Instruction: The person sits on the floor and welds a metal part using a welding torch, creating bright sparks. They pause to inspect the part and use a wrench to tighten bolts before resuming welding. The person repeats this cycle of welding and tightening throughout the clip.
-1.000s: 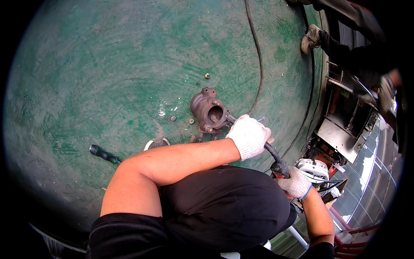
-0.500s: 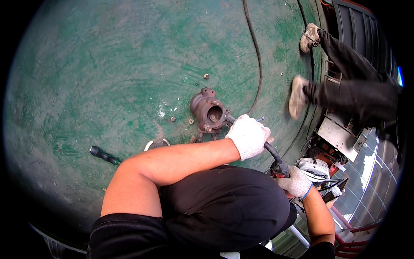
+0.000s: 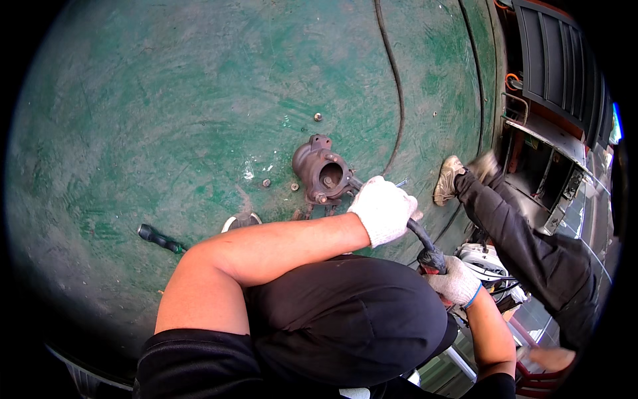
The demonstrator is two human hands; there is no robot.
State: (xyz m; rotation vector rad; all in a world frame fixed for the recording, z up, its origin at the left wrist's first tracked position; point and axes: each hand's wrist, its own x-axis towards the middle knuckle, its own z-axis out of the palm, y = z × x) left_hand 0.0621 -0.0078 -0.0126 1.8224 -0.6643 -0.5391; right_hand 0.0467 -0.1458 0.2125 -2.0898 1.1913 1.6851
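Brown metal housing (image 3: 316, 162), white gloves (image 3: 383, 209), mottled green floor (image 3: 166, 133), black cap (image 3: 345, 319)

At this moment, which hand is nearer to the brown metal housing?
Left. In the picture, the left hand is just lower-right of the housing; the right hand is farther that way.

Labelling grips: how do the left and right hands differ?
1. Place: the left hand is beside the housing; the right hand is farther from it.
2. Grip: the left hand is on the slim part of the tool; the right hand is at its thicker red-and-black end.
3. Cuff: the right hand's shows a blue edge; the left hand's shows none.
Shared: pale knit gloves, both on the tool.
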